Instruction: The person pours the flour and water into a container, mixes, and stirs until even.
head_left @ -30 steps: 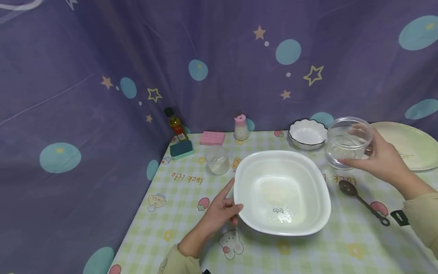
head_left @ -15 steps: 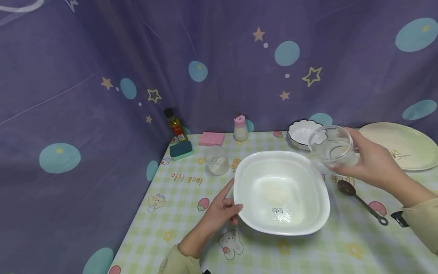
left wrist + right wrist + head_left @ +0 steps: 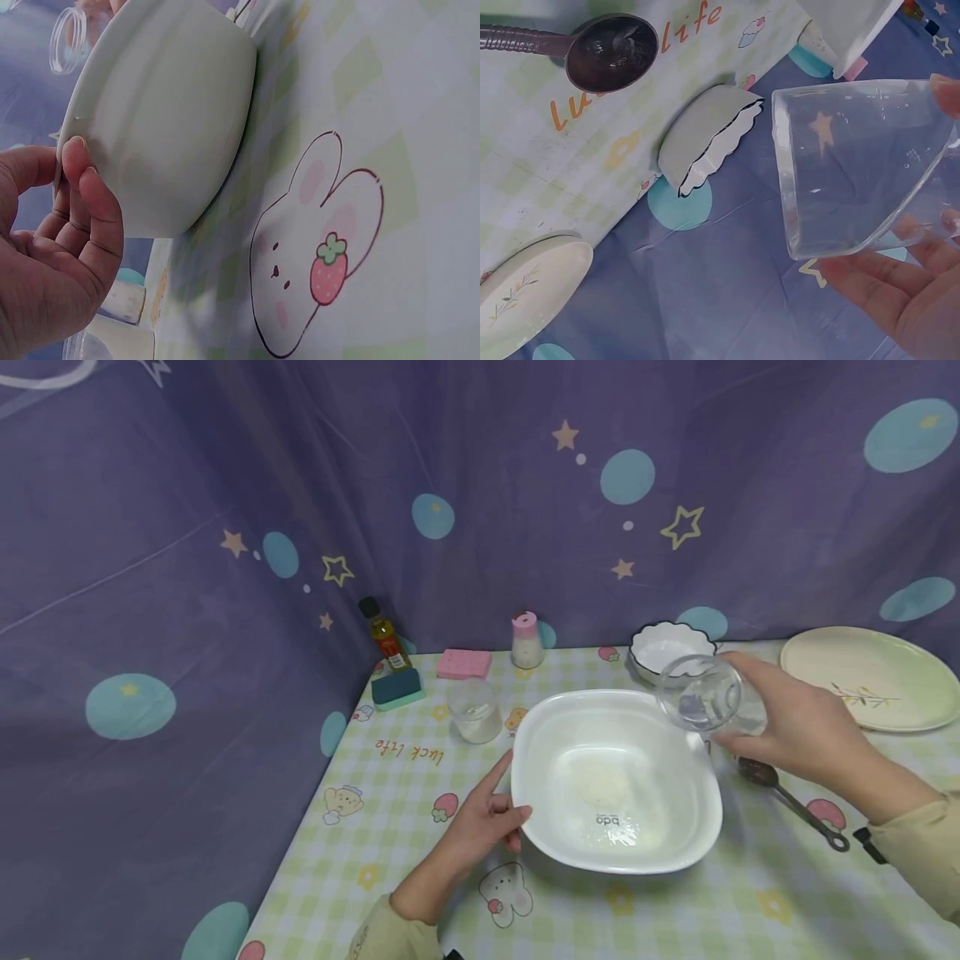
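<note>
A large white basin [image 3: 551,777] stands on the checked table, with a faint pale patch on its inner bottom. My left hand [image 3: 480,818] grips its left rim; in the left wrist view thumb and fingers pinch the edge. Over the basin's right rim, my right hand [image 3: 806,718] holds a clear plastic jar [image 3: 697,693], tilted left with its mouth towards the basin. Clear liquid lies slanted inside the jar [image 3: 862,165] in the right wrist view. A brown spoon [image 3: 795,806] rests below that hand.
Behind the basin are a scalloped white bowl [image 3: 667,647], a pink-topped shaker [image 3: 527,643] and a pink sponge [image 3: 463,664]. Left of it stand a clear cup [image 3: 476,714], a green sponge [image 3: 397,689] and an oil bottle [image 3: 387,639]. An oval plate [image 3: 870,672] lies far right.
My right hand has lifted the jar and carried it left to the basin's right rim, tipping it further over. The left hand and the basin have stayed in place.
</note>
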### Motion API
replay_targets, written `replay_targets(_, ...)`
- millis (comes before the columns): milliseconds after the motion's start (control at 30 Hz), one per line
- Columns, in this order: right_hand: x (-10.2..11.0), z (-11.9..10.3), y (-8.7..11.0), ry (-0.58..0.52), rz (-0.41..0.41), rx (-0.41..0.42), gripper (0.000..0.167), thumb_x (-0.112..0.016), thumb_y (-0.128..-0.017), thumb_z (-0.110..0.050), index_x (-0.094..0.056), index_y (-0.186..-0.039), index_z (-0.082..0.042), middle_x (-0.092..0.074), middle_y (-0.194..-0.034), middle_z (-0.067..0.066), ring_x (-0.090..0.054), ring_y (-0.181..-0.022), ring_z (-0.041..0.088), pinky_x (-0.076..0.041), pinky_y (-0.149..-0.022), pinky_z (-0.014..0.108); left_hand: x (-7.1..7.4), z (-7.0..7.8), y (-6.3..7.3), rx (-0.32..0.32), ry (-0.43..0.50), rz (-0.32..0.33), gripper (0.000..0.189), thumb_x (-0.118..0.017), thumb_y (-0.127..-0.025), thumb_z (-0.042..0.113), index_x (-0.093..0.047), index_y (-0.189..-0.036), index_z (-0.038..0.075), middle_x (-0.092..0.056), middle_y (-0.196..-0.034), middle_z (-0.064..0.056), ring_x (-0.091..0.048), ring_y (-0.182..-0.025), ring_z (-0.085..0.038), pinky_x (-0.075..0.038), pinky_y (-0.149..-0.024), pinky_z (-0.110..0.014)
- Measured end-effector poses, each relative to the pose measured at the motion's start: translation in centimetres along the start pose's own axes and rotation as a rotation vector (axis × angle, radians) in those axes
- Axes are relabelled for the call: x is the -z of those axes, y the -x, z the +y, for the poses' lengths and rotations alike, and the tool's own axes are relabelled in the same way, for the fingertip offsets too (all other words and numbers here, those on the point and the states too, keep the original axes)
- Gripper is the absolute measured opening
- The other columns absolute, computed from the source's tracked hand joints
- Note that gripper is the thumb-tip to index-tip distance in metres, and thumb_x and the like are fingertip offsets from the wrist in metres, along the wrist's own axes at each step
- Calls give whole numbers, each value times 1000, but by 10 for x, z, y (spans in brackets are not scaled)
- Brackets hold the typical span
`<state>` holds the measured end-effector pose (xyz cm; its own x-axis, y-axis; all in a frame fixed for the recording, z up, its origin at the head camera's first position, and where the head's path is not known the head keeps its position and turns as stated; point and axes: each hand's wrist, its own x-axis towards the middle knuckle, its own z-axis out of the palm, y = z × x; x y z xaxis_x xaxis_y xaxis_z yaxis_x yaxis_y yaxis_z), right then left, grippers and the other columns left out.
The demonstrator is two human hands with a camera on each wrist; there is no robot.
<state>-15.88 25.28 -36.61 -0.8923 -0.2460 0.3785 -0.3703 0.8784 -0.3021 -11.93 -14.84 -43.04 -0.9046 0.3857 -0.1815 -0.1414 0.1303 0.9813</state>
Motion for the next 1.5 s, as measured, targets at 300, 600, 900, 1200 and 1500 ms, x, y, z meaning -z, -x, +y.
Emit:
replay_targets(300,-2,-5,-1,36,-9,26,98,-90,-61,-33,-41,-144,-14,-54,-133,18,-62,-96,40,-47,-56,56,1,-2,-1,2,4,-3,82,-65,-94,12,-16,-157,28,-63,-75,-5,-57,-56,-13,-50,-57,-25)
replay_targets(600,-6,-8,1,51,3,59,95,-88,-61,-29,-42,-143,-17,-54,-135,18,-58,-108,41,-48,-59,60,1,-1,0,6,5,0,82,-65,-94,12,-15,-157,29,-63,-74,-5,-57,-56,-13,-50,-57,-25)
replay_targets(900,-8,-13,-1,81,30,121,95,-89,-59,-28,-43,-141,-17,-54,-132,19,-57,-109,42,-48,-59,62,2,-4,-1,1,13,-2,82,-65,-94,12,-15,-157,28,-63,-74,-5,-58,-55,-14,-50,-57,-25)
replay_targets(1200,-10,-17,-3,98,51,148,95,-90,-58,-28,-44,-141,-18,-56,-127,17,-56,-111,39,-49,-63,60,2,-6,-2,-2,12,4,82,-66,-93,13,-18,-157,30,-63,-75,-6,-58,-56,-12,-51,-57,-25)
replay_targets(1500,-13,-20,-5,95,56,173,95,-89,-58,-25,-44,-141,-15,-55,-130,19,-52,-117,42,-48,-78,60,2,-6,-3,1,9,8,82,-67,-93,13,-18,-156,32,-64,-76,-7,-58,-55,-13,-50,-57,-26)
